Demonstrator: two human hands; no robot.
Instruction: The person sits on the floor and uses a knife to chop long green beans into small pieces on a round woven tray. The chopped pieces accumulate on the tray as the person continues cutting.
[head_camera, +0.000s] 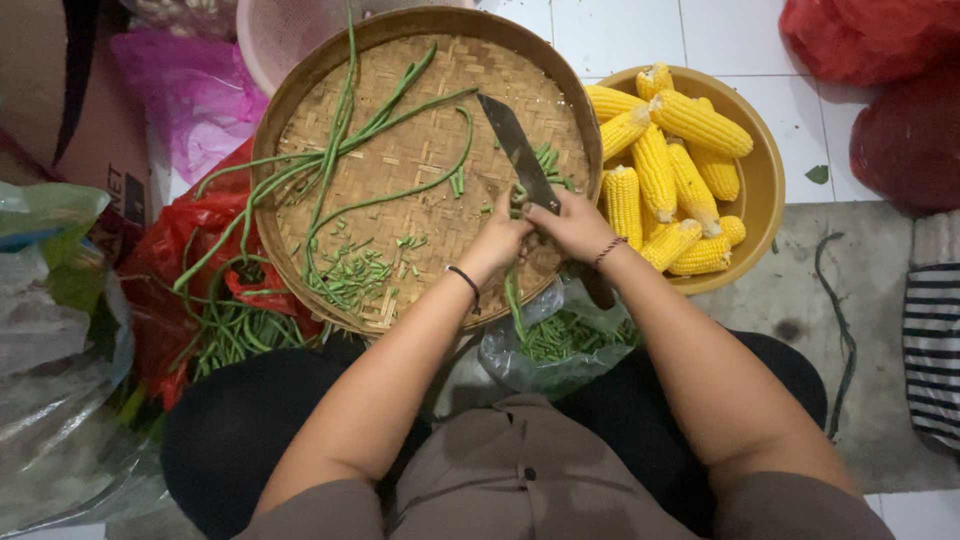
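Head view: my right hand (578, 226) grips the broad steel knife (520, 155); my left hand (500, 240) pinches green long beans (517, 197) over the round woven bamboo tray (300, 95); few cut, many whole.

Open weave is left across the middle of the round woven tray (300, 120), between the long beans (345, 150) on its left half and the knife blade (515, 150). Passage to the right is blocked by the bowl of corn cobs (765, 190); the left side is crowded by bags (60, 330).
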